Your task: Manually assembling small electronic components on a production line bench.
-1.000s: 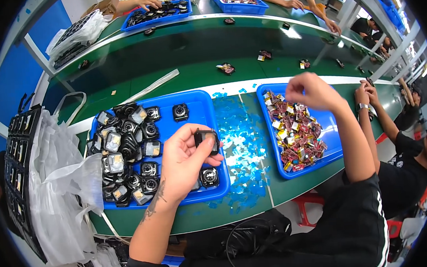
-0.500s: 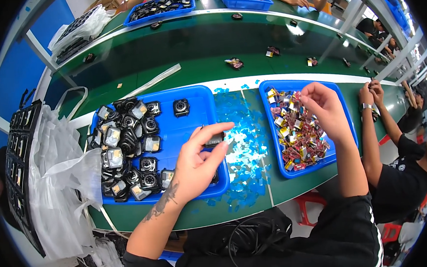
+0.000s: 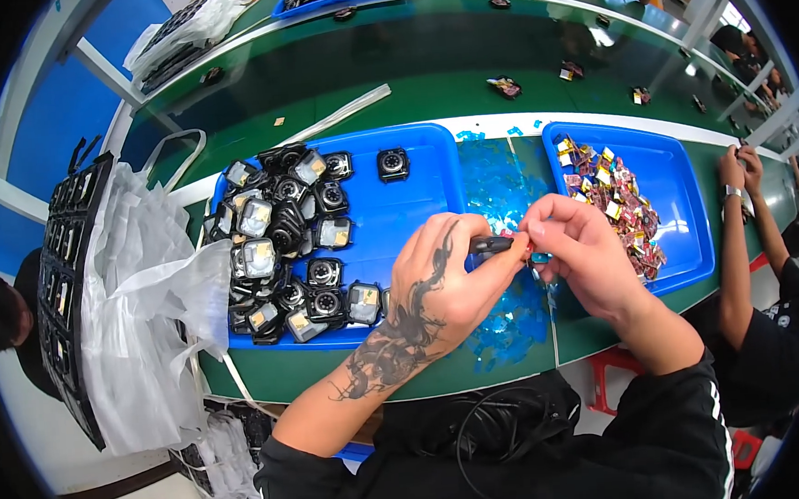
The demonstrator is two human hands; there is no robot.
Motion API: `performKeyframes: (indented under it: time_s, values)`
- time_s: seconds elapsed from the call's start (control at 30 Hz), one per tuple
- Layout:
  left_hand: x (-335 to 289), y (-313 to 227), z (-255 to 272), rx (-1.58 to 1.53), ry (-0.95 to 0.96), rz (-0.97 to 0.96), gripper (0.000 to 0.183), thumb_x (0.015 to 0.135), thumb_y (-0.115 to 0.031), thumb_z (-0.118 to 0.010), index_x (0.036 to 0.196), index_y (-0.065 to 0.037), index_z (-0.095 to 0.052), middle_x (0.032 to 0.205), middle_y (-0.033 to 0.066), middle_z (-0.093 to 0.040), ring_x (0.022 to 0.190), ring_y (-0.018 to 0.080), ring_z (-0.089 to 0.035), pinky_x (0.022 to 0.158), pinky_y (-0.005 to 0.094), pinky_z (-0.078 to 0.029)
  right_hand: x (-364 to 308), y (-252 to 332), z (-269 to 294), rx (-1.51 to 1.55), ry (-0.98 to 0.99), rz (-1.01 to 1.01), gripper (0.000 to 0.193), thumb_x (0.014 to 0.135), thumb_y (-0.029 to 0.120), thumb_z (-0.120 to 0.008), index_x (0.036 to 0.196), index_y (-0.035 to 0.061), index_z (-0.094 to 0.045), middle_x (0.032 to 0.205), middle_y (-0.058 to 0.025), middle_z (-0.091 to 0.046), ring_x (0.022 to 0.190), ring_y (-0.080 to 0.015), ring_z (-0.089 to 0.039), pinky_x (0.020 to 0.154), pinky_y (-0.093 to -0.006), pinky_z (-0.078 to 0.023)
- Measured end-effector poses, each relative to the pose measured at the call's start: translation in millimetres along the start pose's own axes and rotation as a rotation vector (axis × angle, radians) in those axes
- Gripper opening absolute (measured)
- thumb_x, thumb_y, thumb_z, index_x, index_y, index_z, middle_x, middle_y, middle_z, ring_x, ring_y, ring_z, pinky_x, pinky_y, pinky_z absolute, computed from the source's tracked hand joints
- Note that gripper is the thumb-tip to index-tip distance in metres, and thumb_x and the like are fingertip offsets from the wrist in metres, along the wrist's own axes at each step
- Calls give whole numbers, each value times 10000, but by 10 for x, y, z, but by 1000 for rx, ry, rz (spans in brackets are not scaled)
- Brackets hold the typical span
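Observation:
My left hand [image 3: 442, 274], tattooed at the back and wrist, is closed on a black watch case [image 3: 489, 243] over the right edge of the left tray. Fingertips hide much of the case. Meeting it from the right, my right hand [image 3: 592, 261] pinches a small piece [image 3: 539, 257] with blue and red on it, right at the case's edge. Whether the piece is joined to the case cannot be made out. Below both hands, shiny blue film scraps [image 3: 510, 330] cover the green bench.
Black watch cases [image 3: 274, 216] crowd the left side of a blue tray [image 3: 425, 138]. Small red and yellow parts [image 3: 611, 191] fill part of another blue tray [image 3: 688, 186]. White plastic sheeting [image 3: 137, 293] hangs at the left beside a black rack. A co-worker's arms [image 3: 735, 229] are at the right.
My hands have come together. The right one has left the tray of small parts and now pinches a piece against the watch case. The whole view has shifted slightly.

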State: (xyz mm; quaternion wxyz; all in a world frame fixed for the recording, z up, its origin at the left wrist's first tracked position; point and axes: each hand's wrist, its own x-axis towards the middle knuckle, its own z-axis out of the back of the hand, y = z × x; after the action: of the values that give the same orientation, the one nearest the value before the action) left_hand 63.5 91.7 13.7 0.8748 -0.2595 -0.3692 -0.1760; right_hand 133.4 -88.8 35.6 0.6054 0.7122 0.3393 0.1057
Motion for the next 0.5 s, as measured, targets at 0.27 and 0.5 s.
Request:
performKeyframes:
  time_s: [0.27, 0.5]
  values:
    - [-13, 47, 70, -415, 139, 433, 230, 728, -10, -756, 951, -55, -722, 947, 84, -595, 871, 216, -612, 763, 335, -546, -63, -106, -91, -285, 22, 328, 349, 808, -19, -715, 1130, 33, -593, 1023, -40, -640, 866, -61, -587, 728, -212, -455]
    - [14, 36, 96, -886, 327, 731, 268, 807, -64, -738, 1069, -34, -688, 1068, 95, -584, 942, 174, -639, 757, 276, -574, -130, -109, -66, -135, 26, 292, 281, 854, -8, -678, 1118, -18, -580, 1008, -47, -637, 907, -81, -611, 776, -235, -490]
